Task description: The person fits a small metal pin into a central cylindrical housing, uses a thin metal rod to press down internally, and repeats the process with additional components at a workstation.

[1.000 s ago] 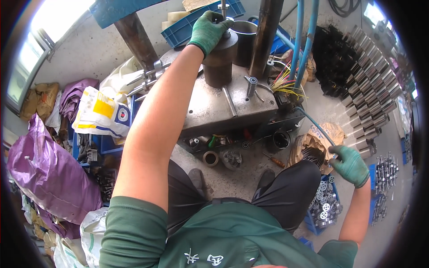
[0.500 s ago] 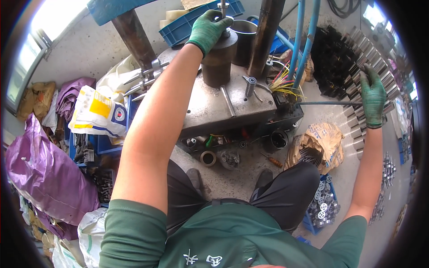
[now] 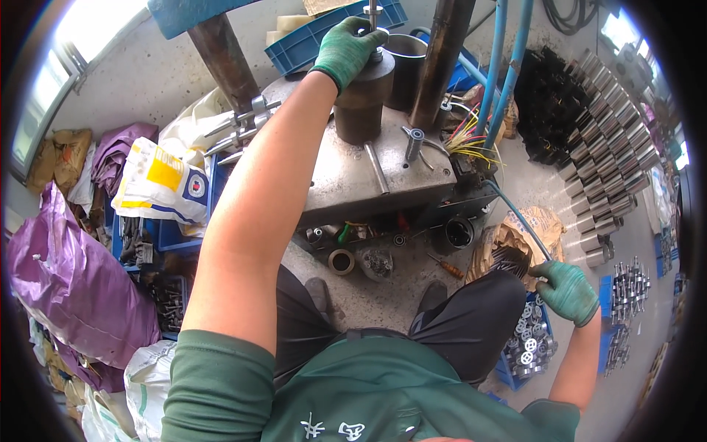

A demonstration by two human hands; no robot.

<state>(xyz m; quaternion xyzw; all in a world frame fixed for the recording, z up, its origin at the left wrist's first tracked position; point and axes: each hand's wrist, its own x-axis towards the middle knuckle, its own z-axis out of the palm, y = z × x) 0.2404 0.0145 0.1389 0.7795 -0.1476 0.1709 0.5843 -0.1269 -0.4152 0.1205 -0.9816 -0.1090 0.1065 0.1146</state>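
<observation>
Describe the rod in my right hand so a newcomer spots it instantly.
Start at the grey metal table in the middle; go to its right end, below the coloured wires. A slim blue-grey rod slants down from there to your gloved right hand, passing over the brown paper sack. Its slant, and your grip on its end, set it apart from the two thicker blue pipes above.

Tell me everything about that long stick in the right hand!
The stick is a long, thin, bluish-grey rod that looks like metal. One end meets the right side of the machine; from there it slants down rightward, crossing in front of the brown paper bag. The gloved right hand grips its other end, hiding the tip.
</observation>
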